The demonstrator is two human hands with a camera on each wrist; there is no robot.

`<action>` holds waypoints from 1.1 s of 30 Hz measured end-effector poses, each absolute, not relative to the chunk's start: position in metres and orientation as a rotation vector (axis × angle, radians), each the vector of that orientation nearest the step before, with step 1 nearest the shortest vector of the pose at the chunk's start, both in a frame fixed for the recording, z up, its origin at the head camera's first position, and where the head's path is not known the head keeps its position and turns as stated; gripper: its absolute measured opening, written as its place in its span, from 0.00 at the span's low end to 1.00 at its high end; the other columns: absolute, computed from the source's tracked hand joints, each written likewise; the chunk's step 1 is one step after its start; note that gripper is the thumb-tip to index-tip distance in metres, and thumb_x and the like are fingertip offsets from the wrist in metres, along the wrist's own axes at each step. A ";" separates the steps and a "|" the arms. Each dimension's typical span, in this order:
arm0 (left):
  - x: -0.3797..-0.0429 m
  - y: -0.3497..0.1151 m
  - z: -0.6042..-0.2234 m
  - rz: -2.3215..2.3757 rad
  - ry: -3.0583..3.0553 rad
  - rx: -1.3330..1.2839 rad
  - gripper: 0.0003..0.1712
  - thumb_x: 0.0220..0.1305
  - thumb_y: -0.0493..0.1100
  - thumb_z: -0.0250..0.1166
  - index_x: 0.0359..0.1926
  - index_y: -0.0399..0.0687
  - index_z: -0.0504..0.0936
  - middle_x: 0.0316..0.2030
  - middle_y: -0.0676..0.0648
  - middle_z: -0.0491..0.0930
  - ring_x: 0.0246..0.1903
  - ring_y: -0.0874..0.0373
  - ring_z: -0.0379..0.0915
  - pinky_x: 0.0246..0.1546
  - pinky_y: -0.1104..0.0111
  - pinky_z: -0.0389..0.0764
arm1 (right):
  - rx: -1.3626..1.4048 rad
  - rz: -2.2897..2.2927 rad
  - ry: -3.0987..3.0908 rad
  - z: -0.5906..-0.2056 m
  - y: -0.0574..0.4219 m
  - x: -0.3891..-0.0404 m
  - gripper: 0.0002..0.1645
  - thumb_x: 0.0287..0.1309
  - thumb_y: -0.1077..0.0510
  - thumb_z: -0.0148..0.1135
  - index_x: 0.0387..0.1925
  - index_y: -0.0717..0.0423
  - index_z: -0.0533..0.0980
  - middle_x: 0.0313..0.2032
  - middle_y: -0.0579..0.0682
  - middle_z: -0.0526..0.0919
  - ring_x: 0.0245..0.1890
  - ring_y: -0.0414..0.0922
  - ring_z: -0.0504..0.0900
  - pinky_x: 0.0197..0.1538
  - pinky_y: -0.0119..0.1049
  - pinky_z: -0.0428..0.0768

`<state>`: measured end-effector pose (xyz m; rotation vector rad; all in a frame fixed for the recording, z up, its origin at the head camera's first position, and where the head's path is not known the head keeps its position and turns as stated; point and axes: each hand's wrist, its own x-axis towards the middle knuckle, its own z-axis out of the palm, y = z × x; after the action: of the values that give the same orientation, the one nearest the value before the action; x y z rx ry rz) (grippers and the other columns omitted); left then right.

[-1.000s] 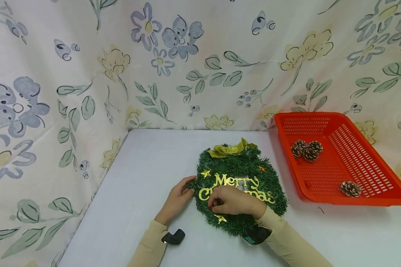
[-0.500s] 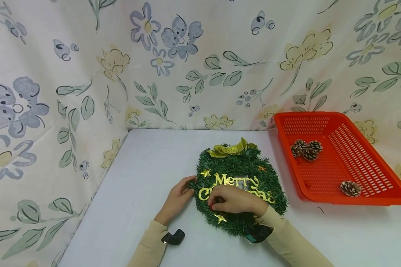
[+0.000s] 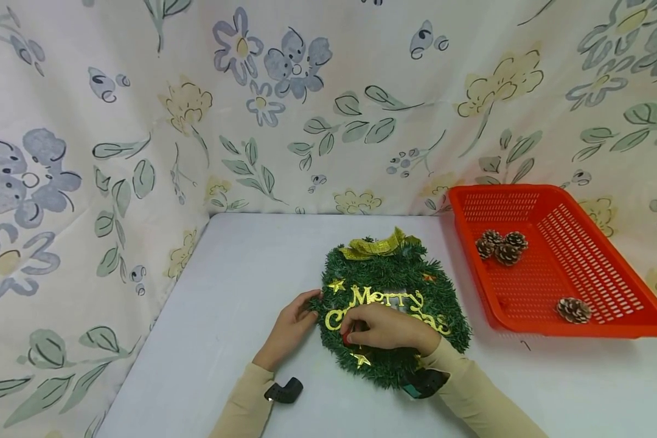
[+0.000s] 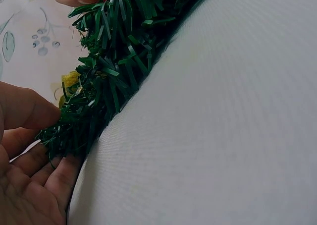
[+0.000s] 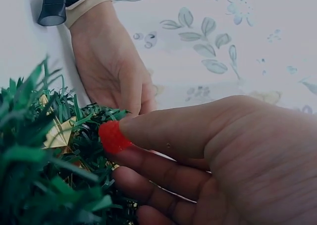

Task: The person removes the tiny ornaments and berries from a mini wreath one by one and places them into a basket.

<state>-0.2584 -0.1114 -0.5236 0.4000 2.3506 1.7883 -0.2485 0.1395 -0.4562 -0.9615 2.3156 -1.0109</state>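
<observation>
A green tinsel wreath (image 3: 449,304) lies on the white table with gold "Merry Christmas" lettering (image 3: 364,295), a gold bow and stars (image 3: 336,285). My left hand (image 3: 290,331) grips its left edge; the left wrist view has the thumb over the tinsel (image 4: 119,66) and the fingers beneath. Reaching across the wreath, my right hand (image 3: 385,328) pinches a small red, bumpy berry-like ornament (image 5: 113,137) between thumb and fingers, right at the tinsel. A gold star (image 5: 59,133) sits close beside it. The right hand covers part of the lettering in the head view.
A red plastic basket (image 3: 580,330) stands at the right of the table. Inside are several pine cones (image 3: 508,253) in a cluster and a single pine cone (image 3: 573,310) apart. Floral cloth (image 3: 328,109) hangs behind and at the left.
The right hand shifts only slightly at the same spot, and a little more of the red ornament shows. The left hand and wreath have stayed in place.
</observation>
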 end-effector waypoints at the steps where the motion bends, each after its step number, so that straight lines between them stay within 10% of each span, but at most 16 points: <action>1: -0.258 -0.111 -0.523 1.788 2.350 0.402 0.28 0.73 0.33 0.57 0.72 0.47 0.70 0.67 0.41 0.75 0.69 0.44 0.69 0.69 0.57 0.74 | -0.960 -1.013 2.315 -0.456 0.140 -0.248 0.07 0.69 0.58 0.63 0.47 0.48 0.81 0.39 0.40 0.84 0.33 0.31 0.80 0.38 0.27 0.80; 33: -0.258 -0.112 -0.521 1.801 2.315 0.394 0.28 0.72 0.31 0.56 0.72 0.45 0.70 0.68 0.40 0.74 0.70 0.43 0.68 0.63 0.78 0.74 | -1.008 -1.104 2.377 -0.451 0.147 -0.254 0.10 0.68 0.64 0.59 0.45 0.54 0.84 0.43 0.45 0.84 0.36 0.32 0.77 0.41 0.27 0.81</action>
<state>-0.2579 -0.1115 -0.5212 0.3943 2.3151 1.8007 -0.2538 0.1468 -0.4515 -1.0085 2.3775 -1.1038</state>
